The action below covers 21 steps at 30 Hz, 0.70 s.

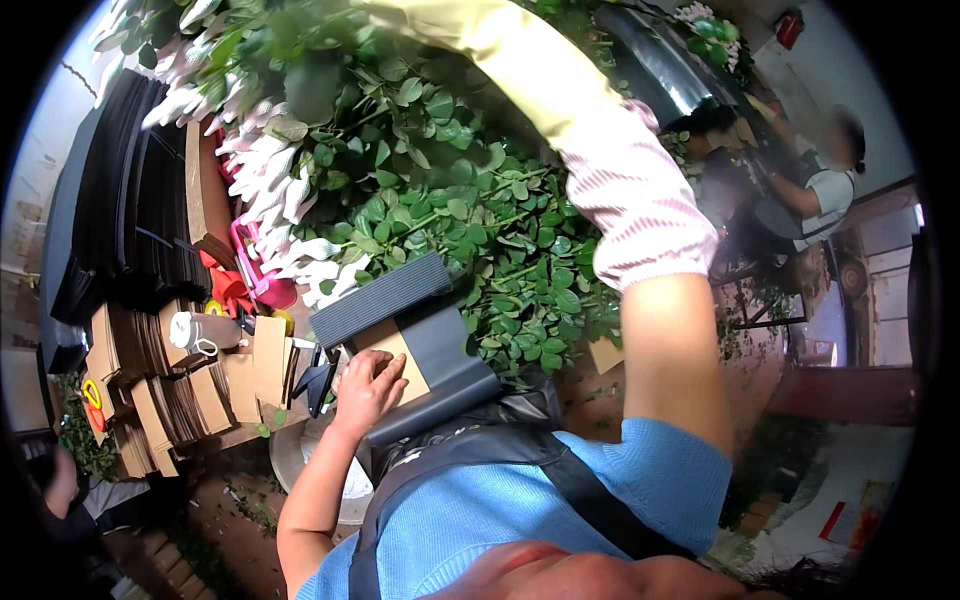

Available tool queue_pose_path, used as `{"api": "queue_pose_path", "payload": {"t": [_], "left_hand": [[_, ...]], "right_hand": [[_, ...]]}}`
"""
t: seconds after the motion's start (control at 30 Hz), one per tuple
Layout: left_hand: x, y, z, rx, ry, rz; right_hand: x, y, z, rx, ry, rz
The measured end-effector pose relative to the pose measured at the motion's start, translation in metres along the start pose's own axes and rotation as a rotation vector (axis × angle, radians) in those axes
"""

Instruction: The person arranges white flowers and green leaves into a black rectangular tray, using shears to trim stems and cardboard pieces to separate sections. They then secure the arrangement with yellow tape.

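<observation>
My left hand (370,388) lies on a tan cardboard piece (405,360), fingers spread and gripping nothing. Under the cardboard is a dark grey sheet (450,335), and a ribbed dark corrugated strip (382,298) rests across its far end. My right arm reaches far forward over leafy green stems (470,220) in a long yellow glove (500,60) with a pink-striped cuff. My right hand is at the top edge among blurred leaves, its fingers not visible. White net-wrapped flower heads (275,180) line the left side of the stems.
Black sheets (130,200) stand stacked at the left, above cut cardboard pieces (190,400). Nearby are a white cup (205,332), a pink tape dispenser (265,275), a black-handled tool (315,380) and yellow-red scissors (93,405). Another person (825,190) works at the far right.
</observation>
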<state>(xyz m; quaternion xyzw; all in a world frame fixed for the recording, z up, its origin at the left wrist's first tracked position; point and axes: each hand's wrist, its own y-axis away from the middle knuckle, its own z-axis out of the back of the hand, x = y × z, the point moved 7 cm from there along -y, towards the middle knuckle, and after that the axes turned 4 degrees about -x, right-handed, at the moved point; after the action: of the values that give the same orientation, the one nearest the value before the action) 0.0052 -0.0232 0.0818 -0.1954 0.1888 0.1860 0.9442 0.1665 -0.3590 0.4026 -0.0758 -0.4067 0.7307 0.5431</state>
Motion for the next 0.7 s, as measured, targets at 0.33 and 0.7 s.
{"api": "queue_pose_path", "payload": {"t": [0.33,0.7], "left_hand": [[-0.004,-0.015,-0.009,0.024,0.062,-0.024],[-0.002,-0.013,-0.012,-0.03,0.068,-0.063]], "right_hand": [[-0.124,0.055,-0.026,-0.211,0.259,0.109],[-0.03,0.246,-0.083,0.76,0.714,-0.285]]}}
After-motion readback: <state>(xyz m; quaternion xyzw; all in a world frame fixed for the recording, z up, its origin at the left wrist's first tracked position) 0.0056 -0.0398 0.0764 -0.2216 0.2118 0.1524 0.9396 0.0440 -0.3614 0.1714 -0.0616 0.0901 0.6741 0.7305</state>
